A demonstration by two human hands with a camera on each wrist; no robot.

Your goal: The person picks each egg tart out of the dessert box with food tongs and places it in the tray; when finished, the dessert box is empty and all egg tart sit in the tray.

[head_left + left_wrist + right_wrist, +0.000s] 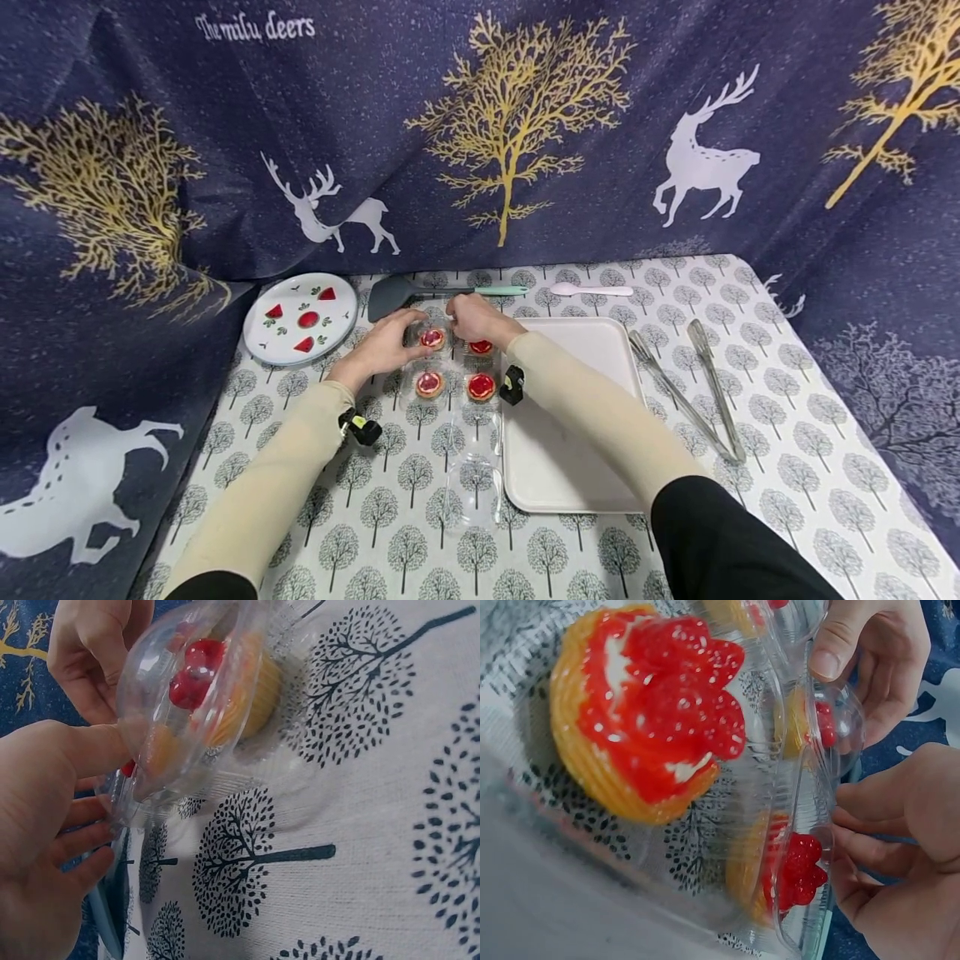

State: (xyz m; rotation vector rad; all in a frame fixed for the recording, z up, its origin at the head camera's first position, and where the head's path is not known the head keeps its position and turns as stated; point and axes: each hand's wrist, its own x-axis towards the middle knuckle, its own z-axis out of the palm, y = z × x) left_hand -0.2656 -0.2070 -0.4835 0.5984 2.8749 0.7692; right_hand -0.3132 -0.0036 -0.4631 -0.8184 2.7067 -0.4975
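Four small tarts would be several: the red-topped tarts [481,387] sit in clear plastic clamshell packs at the middle of the table. Domed plastic [161,682] covers the left pair, while a right-hand tart [652,712] lies uncovered. A clear lid [474,487] extends toward the near side. My left hand [384,343] grips the back left dome, thumb in front and fingers behind. At the back edge of the packs, my right hand [480,320] has its fingers curled and pinches the plastic rim, partly hiding the back right tart.
A cream tray [573,467] lies right of the packs, under my right forearm. Metal tongs [716,392] lie farther right. Behind are a grey spatula [390,296] with a green handle and a pink spoon [592,290]. A watermelon-patterned plate [300,321] stands at the back left.
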